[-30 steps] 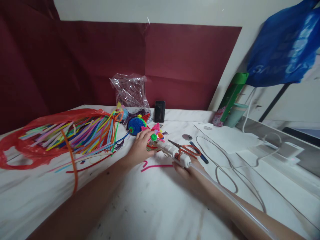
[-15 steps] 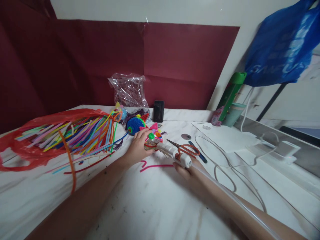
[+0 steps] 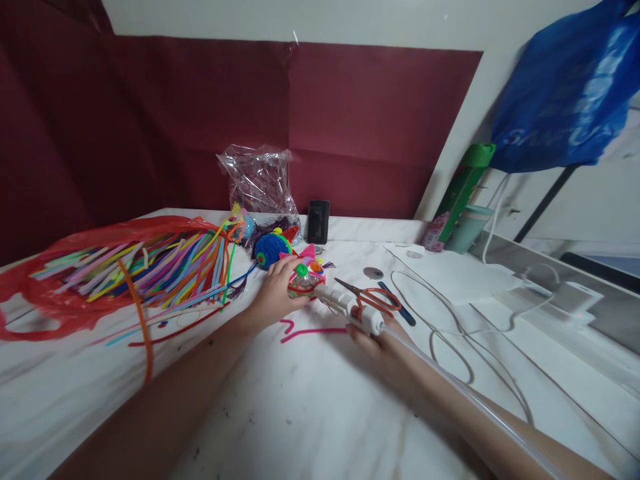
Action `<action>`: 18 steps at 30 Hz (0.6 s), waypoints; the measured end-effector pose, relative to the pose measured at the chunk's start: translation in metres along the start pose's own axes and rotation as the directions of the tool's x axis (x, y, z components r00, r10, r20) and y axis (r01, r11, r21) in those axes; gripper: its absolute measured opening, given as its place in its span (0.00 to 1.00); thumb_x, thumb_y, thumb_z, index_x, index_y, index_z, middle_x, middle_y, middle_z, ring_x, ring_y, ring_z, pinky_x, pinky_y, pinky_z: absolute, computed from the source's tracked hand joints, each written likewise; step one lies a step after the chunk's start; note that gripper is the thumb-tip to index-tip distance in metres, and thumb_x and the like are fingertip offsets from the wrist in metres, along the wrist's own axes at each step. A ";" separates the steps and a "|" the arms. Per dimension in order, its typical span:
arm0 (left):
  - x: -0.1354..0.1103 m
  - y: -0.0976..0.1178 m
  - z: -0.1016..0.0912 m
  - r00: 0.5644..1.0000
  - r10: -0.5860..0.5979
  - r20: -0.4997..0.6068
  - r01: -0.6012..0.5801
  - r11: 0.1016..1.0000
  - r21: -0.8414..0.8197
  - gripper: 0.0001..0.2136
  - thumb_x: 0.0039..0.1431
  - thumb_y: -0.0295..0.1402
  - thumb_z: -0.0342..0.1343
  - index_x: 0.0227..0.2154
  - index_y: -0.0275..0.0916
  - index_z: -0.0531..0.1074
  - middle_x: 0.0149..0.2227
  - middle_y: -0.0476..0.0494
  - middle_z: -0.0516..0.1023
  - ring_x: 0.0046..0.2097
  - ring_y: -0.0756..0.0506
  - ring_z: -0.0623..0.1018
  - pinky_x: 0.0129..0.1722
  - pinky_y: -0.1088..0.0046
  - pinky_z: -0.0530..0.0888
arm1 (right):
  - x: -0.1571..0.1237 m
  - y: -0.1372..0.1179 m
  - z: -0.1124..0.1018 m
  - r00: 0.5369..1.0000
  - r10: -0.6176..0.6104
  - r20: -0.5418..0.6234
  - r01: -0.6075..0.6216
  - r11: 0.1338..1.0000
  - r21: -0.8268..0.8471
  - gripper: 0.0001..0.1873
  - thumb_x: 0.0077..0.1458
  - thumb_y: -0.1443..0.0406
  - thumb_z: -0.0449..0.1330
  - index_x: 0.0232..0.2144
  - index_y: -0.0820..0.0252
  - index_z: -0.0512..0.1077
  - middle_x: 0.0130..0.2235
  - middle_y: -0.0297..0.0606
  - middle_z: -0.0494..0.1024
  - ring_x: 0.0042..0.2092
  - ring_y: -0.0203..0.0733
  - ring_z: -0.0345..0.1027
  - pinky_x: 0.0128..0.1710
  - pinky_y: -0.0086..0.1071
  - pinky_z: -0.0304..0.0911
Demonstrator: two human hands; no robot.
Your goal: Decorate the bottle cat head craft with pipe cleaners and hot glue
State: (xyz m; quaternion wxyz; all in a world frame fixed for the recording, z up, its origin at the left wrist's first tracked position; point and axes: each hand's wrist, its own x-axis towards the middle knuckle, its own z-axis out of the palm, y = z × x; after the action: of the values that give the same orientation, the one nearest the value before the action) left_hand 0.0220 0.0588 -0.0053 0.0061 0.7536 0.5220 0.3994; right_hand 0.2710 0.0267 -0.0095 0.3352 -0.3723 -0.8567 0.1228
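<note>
My left hand (image 3: 274, 291) is closed around a small colourful craft piece (image 3: 305, 273) with pink points and a green dot, held just above the white table (image 3: 300, 413). My right hand (image 3: 376, 340) grips a white glue gun (image 3: 350, 309), whose nozzle touches the craft piece. A clear glue stick runs back from the gun along my right forearm. A bent pink pipe cleaner (image 3: 305, 329) lies on the table between my hands.
Red-handled scissors (image 3: 373, 299) lie just behind the glue gun. A red bag of coloured pipe cleaners (image 3: 135, 270) spreads at the left, a blue yarn ball (image 3: 269, 249), a clear plastic bag (image 3: 260, 181) and a black phone (image 3: 319, 222) stand behind. White cables (image 3: 460, 327) loop at right.
The left hand has pulled the craft piece slightly nearer and turned it; the glue gun stays against it. Otherwise little has moved.
</note>
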 end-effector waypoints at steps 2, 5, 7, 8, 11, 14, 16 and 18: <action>0.000 0.000 0.000 1.000 -0.009 -0.002 0.009 1.000 -0.003 0.33 0.46 0.34 0.67 0.56 0.42 0.62 0.60 0.39 0.64 0.63 0.37 0.62 0.62 0.57 0.62 | 0.000 0.000 -0.001 1.000 -0.028 0.006 0.028 1.000 -0.009 0.08 0.58 0.63 0.50 0.27 0.57 0.62 0.29 0.35 0.69 0.31 0.40 0.64 0.30 0.31 0.59; 0.000 -0.001 0.000 1.000 -0.014 -0.001 0.014 1.000 0.000 0.33 0.46 0.34 0.66 0.56 0.42 0.61 0.60 0.39 0.64 0.63 0.37 0.62 0.62 0.57 0.62 | 0.001 -0.002 -0.002 1.000 -0.023 -0.004 0.023 1.000 0.001 0.08 0.59 0.63 0.50 0.27 0.57 0.62 0.28 0.35 0.69 0.30 0.40 0.64 0.30 0.31 0.59; 0.000 -0.001 0.000 1.000 -0.003 -0.001 0.003 1.000 0.004 0.33 0.46 0.34 0.66 0.56 0.43 0.61 0.60 0.39 0.64 0.63 0.37 0.61 0.62 0.56 0.61 | 0.002 -0.003 -0.001 1.000 0.006 -0.024 -0.005 1.000 0.019 0.09 0.59 0.63 0.50 0.27 0.57 0.62 0.29 0.35 0.70 0.31 0.41 0.65 0.30 0.31 0.59; -0.001 -0.001 0.000 1.000 0.005 0.000 -0.005 1.000 0.005 0.32 0.46 0.34 0.66 0.56 0.43 0.61 0.60 0.39 0.64 0.63 0.37 0.61 0.62 0.56 0.61 | 0.002 -0.004 0.000 0.999 0.018 -0.028 -0.017 1.000 0.025 0.09 0.60 0.62 0.50 0.28 0.57 0.63 0.29 0.35 0.70 0.31 0.41 0.65 0.31 0.32 0.60; 0.000 -0.002 0.001 1.000 0.011 -0.004 -0.011 1.000 0.005 0.33 0.46 0.33 0.66 0.56 0.44 0.61 0.60 0.40 0.64 0.64 0.36 0.61 0.62 0.56 0.61 | 0.002 -0.003 0.001 0.999 0.022 -0.023 -0.022 0.999 0.024 0.08 0.59 0.62 0.50 0.29 0.57 0.64 0.30 0.36 0.71 0.32 0.41 0.66 0.31 0.32 0.60; 0.000 -0.003 0.001 1.000 -0.006 -0.005 0.006 1.000 -0.004 0.33 0.46 0.34 0.66 0.56 0.43 0.61 0.60 0.40 0.64 0.63 0.36 0.61 0.62 0.56 0.61 | 0.001 -0.003 0.001 0.999 0.030 -0.012 -0.029 0.999 0.020 0.08 0.59 0.62 0.50 0.29 0.57 0.64 0.30 0.36 0.71 0.31 0.42 0.66 0.31 0.32 0.60; 0.000 -0.002 0.001 1.000 -0.007 -0.003 0.007 1.000 -0.006 0.33 0.45 0.34 0.66 0.56 0.44 0.61 0.60 0.40 0.64 0.63 0.36 0.61 0.62 0.56 0.61 | 0.001 -0.004 0.000 0.999 0.047 -0.013 -0.047 0.999 0.025 0.07 0.59 0.62 0.50 0.30 0.57 0.64 0.30 0.36 0.72 0.32 0.42 0.67 0.32 0.32 0.60; 0.000 -0.002 0.001 1.000 -0.001 -0.006 0.001 1.000 -0.007 0.33 0.45 0.33 0.66 0.55 0.44 0.62 0.60 0.40 0.64 0.63 0.36 0.61 0.62 0.56 0.61 | 0.002 -0.005 -0.001 0.999 0.052 -0.004 -0.052 0.998 0.037 0.07 0.59 0.63 0.50 0.32 0.57 0.66 0.32 0.37 0.73 0.33 0.43 0.68 0.33 0.33 0.61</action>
State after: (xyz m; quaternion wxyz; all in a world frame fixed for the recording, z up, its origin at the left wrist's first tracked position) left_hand 0.0210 0.0599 -0.0063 0.0073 0.7520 0.5210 0.4037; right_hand 0.2678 0.0242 -0.0056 0.3407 -0.3885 -0.8435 0.1463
